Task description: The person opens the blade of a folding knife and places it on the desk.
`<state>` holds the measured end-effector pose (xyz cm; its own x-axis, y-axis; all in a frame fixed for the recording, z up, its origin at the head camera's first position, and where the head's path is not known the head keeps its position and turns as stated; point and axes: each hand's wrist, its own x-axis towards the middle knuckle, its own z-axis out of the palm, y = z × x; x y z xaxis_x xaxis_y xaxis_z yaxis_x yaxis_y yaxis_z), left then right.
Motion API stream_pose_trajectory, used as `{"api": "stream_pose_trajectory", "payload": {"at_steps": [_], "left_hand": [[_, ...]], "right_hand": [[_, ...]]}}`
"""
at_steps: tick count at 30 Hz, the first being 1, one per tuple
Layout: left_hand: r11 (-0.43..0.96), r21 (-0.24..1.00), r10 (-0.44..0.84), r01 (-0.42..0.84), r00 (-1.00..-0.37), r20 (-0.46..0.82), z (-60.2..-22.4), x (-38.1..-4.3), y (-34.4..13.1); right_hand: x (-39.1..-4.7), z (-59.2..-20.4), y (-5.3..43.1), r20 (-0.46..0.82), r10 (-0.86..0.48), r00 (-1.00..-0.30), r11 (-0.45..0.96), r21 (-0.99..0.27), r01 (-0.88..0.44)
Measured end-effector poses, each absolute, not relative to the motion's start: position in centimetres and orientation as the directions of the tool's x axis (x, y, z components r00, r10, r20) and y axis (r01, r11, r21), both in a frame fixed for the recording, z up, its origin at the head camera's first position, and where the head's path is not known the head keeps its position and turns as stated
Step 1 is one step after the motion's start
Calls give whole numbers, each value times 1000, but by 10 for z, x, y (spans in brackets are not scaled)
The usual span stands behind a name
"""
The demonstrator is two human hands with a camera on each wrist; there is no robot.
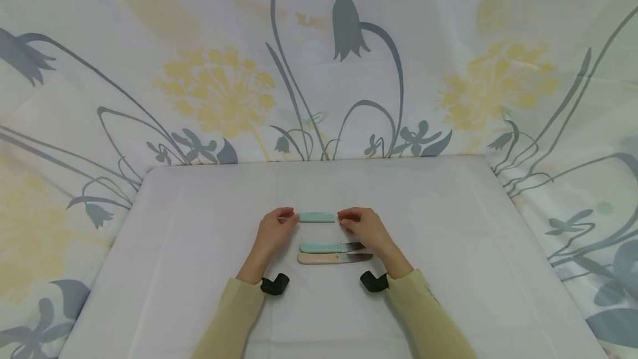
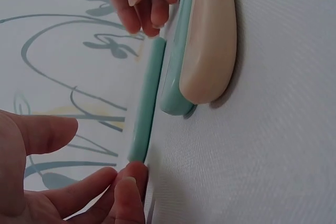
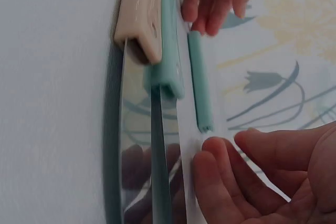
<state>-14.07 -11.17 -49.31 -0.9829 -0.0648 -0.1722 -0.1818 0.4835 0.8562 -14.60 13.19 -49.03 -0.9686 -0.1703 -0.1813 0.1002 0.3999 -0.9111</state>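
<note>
A mint-green folding knife [image 1: 317, 218] lies on the white cloth between the two hands, with no extended blade showing. The fingertips of my left hand [image 1: 271, 234] touch its left end; in the left wrist view the thumb stands apart from it. My right hand [image 1: 368, 230] is just off the other end, its fingers loosely bent and holding nothing. Nearer to me lie two knives with blades out to the right: a mint-green one [image 1: 320, 248] and, beside it, a beige one [image 1: 319, 259]. The right hand's fingers are reflected in a blade [image 3: 137, 156].
A white cloth [image 1: 199, 209] covers the flat surface. Behind it and at both sides rises a floral fabric [image 1: 309, 82] with grey and yellow flowers. Dark wrist devices [image 1: 276, 285] show at both sleeve cuffs.
</note>
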Motion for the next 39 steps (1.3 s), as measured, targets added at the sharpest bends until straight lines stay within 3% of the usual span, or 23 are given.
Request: {"api": "stream_pose_trajectory", "payload": {"at_steps": [7, 16, 28, 39], "left_hand": [[495, 846, -50, -199, -978, -201, -490, -143, -108], [496, 854, -63, -159, -987, -147, -491, -139, -106], [373, 919, -71, -127, -992, -108, -494, -137, -106], [312, 946, -30, -87, -996, -82, -491, -136, -106]], "right_hand": [[-146, -492, 121, -182, -141, -973, 395, -912, 114], [-145, -493, 115, -170, -117, -978, 385, -916, 113], [-142, -489, 110, -128, -45, -991, 274, -955, 111], [-140, -482, 112, -83, -16, -996, 335, -939, 73]]}}
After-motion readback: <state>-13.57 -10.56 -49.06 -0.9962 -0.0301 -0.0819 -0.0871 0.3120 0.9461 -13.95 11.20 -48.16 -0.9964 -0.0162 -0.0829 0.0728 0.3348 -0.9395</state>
